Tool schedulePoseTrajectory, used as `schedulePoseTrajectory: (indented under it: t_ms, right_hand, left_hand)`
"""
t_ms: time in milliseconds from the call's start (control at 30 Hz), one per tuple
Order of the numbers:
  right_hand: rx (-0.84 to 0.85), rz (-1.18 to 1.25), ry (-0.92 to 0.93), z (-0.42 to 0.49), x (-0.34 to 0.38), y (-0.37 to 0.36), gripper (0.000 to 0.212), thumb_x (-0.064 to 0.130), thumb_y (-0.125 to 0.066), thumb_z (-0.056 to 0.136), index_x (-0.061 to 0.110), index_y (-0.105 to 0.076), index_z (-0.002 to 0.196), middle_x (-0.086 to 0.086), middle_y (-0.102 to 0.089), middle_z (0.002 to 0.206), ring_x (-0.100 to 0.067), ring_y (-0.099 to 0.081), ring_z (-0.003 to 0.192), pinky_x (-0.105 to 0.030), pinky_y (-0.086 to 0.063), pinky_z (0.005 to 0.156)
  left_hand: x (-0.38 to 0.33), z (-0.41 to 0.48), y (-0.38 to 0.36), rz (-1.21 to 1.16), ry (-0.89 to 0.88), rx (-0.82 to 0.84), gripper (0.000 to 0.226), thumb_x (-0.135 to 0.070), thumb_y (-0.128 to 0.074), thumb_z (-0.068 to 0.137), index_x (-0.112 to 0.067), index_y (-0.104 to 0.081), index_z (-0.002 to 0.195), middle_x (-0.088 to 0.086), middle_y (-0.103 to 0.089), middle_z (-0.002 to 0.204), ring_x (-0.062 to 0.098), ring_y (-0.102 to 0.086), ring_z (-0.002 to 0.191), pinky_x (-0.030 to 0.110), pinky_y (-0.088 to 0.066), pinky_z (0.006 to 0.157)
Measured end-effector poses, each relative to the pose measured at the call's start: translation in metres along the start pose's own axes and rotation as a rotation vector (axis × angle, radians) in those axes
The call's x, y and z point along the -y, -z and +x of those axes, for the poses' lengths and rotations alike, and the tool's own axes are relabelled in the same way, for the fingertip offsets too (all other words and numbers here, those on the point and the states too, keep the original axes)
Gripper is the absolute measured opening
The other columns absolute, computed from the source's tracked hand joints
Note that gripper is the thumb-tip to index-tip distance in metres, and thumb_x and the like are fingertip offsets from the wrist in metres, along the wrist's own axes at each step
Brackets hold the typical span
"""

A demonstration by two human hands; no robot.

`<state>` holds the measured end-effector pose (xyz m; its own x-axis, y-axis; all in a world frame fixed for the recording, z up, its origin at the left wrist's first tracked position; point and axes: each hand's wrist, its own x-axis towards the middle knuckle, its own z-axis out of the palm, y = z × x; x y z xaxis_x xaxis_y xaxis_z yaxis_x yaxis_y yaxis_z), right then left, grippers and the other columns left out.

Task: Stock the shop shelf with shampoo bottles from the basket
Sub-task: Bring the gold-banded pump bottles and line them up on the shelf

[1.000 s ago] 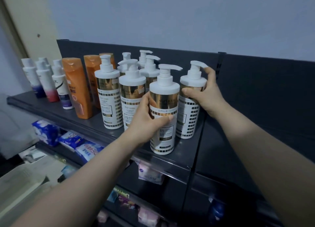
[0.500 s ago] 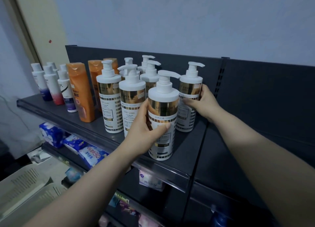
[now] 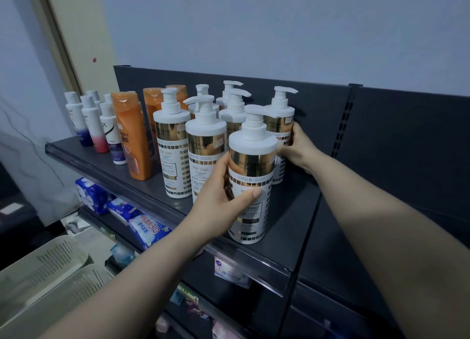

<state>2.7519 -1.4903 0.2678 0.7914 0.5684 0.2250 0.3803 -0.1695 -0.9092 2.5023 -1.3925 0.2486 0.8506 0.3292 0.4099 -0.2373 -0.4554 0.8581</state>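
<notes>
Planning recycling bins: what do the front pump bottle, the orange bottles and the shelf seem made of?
The front pump bottle: likely white matte plastic, with a glossy gold band that mirrors light, probably foil label. The orange bottles: glossy, slightly translucent plastic, by their highlights. The shelf: probably dark painted metal, satin; thin flat panels and slotted upright suggest it.

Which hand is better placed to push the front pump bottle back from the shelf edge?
Left. The left hand wraps that front pump bottle; the right hand is farther back, holding the rear pump bottle.
</notes>
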Motion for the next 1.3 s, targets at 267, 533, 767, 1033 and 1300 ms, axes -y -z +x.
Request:
schedulePoseTrajectory:
  t_ms: [267,533,767,1033,1300]
  right_hand:
    - [0.059,-0.001,-0.035,0.026,-0.013,-0.022,0.069,0.014,-0.073,0.08,0.017,-0.037,0.14,0.007,-0.059,0.118,-0.012,-0.058,0.107,-0.034,-0.049,0.092]
    - [0.249,0.011,-0.002,0.086,-0.056,-0.029,0.064,0.042,-0.078,0.076,0.013,-0.049,0.126,-0.001,-0.068,0.115,-0.018,-0.065,0.106,-0.05,-0.05,0.098]
    - [0.022,-0.041,-0.011,0.034,-0.025,-0.015,0.078,0.047,-0.071,0.08,0.033,-0.031,0.146,0.007,-0.047,0.141,-0.014,-0.048,0.125,-0.036,-0.042,0.103]
    - [-0.091,0.236,0.277,-0.121,0.058,-0.022,0.065,0.071,-0.051,0.08,0.028,-0.049,0.129,0.0,-0.059,0.129,-0.01,-0.059,0.116,-0.024,-0.05,0.091]
    - [-0.04,-0.055,0.117,-0.151,0.057,-0.027,0.064,0.021,-0.081,0.074,0.025,-0.047,0.128,0.006,-0.067,0.116,-0.008,-0.064,0.108,-0.042,-0.051,0.097]
  left_hand:
    - [-0.001,0.004,0.003,0.059,-0.009,-0.001,0.075,-0.043,-0.07,0.078,-0.026,-0.035,0.142,-0.013,-0.057,0.13,0.002,-0.054,0.12,0.04,-0.047,0.103]
    - [0.0,0.008,0.005,0.064,-0.009,0.01,0.078,-0.04,-0.071,0.081,-0.026,-0.03,0.146,-0.012,-0.053,0.136,0.001,-0.049,0.125,0.039,-0.044,0.106]
    - [0.007,0.01,0.002,0.011,-0.019,0.021,0.078,-0.046,-0.071,0.076,-0.027,-0.031,0.14,-0.01,-0.054,0.133,0.003,-0.052,0.122,0.039,-0.045,0.104]
    - [0.01,0.018,-0.012,-0.029,-0.066,0.091,0.074,-0.041,-0.072,0.079,-0.025,-0.033,0.139,-0.01,-0.055,0.131,0.002,-0.053,0.121,0.039,-0.045,0.105]
    - [0.022,0.01,-0.011,-0.036,-0.108,0.166,0.07,-0.023,-0.073,0.082,-0.033,-0.036,0.141,-0.015,-0.055,0.133,0.0,-0.052,0.122,0.037,-0.045,0.104]
